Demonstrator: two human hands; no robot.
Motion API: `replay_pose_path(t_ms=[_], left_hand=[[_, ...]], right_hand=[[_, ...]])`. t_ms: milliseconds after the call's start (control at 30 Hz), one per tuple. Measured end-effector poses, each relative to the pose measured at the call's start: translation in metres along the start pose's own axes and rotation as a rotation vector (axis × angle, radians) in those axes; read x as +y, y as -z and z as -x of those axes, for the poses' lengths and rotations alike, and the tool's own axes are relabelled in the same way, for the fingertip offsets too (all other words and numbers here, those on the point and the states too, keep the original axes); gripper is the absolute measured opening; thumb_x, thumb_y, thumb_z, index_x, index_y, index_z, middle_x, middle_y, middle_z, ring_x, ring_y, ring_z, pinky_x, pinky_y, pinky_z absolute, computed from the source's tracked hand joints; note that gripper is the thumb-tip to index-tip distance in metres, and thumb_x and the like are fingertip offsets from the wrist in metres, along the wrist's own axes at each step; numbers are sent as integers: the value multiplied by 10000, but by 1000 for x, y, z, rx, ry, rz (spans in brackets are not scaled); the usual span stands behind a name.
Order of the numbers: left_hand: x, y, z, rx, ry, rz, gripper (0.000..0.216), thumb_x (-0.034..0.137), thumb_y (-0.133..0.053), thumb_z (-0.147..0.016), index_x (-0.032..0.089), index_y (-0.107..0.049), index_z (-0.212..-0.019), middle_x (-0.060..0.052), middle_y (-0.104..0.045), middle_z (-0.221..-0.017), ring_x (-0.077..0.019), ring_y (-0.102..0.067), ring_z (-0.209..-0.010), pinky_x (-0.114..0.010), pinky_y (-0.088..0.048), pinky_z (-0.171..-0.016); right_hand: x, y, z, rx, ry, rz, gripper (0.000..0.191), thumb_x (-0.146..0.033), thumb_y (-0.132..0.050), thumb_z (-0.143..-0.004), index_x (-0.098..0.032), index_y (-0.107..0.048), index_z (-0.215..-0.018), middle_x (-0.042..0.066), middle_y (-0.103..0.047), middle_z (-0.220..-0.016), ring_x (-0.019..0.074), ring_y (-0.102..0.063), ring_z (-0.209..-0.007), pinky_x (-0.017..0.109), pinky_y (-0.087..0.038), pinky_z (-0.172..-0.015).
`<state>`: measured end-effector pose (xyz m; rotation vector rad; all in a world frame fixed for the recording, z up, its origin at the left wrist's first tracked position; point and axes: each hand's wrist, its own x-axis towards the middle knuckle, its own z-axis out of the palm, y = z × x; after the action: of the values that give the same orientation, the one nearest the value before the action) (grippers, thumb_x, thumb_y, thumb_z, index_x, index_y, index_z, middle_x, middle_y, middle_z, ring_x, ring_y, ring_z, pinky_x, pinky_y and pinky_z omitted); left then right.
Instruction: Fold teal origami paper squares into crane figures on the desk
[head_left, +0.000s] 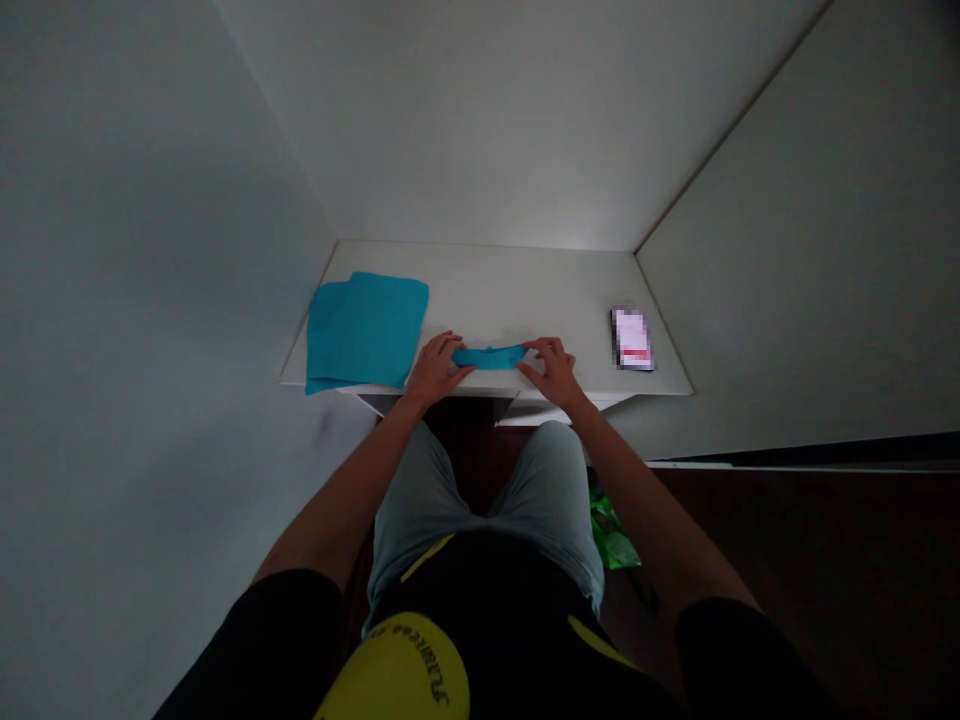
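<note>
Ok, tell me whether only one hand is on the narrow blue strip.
No, the left hand holds one end of the blue strip and the right hand holds the other.

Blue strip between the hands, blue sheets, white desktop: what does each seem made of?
Blue strip: probably paper or thin felt; matte, with an uneven upper edge.
Blue sheets: similar colour, also matte; they lie flat with clean edges, so paper, felt or thin foam all fit.
White desktop: likely painted or laminated board, low-sheen, by its smooth surface and straight edges.
</note>
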<state>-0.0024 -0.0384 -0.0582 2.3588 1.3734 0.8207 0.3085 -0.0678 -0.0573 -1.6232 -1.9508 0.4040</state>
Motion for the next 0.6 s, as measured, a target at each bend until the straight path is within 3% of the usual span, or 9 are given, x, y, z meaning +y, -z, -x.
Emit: replay_pose_path(t_ms=[133,300,433,533,600], left_hand=[[4,3,4,24,-16,0,262,310,-796,-979,237,-694,-1209,-147,-681,-1476,-320,-584,-1479,-529,-447,-1280],[5,4,4,52,17,-5,282,302,-803,-963,237,-678,-1207,-153,-658,-1500,-329,-577,-1484,-526,-452,-1276],[3,2,4,89,47,18,553,378,-832,-918,223,-592,-1391,-186,-585,-1594,-355,-540,-1522,-562,-436,-1298],[1,-3,4,116,71,5,853,494,-868,-853,180,-479,-1544,-234,-509,-1656,-410,-463,-1584,-614,-388,-1328],[-1,-8,4,100,70,-16,901,552,-842,-853,177,-456,-1576,-243,-510,-1654,-440,-425,-1609,-642,-358,-1340]], right_hand=[[1,9,-4,-52,74,-192,407,-479,-714,-1007,-264,-721,-1353,117,-632,-1289,204,-649,-865,429,-575,-930],[-7,16,-9,-228,157,-258,242,-428,-644,-1043,-252,-765,-1155,60,-712,-1043,189,-646,-805,346,-543,-807],[-11,26,-8,-305,146,-147,195,-374,-660,-1043,-247,-784,-1126,26,-766,-892,201,-682,-769,338,-517,-796],[-3,42,-6,-239,133,-22,209,-343,-638,-1078,-253,-812,-1151,54,-833,-982,228,-749,-843,369,-528,-892],[8,58,-6,-168,82,47,239,-323,-609,-1101,-257,-815,-1202,71,-857,-1075,257,-786,-956,381,-538,-944]])
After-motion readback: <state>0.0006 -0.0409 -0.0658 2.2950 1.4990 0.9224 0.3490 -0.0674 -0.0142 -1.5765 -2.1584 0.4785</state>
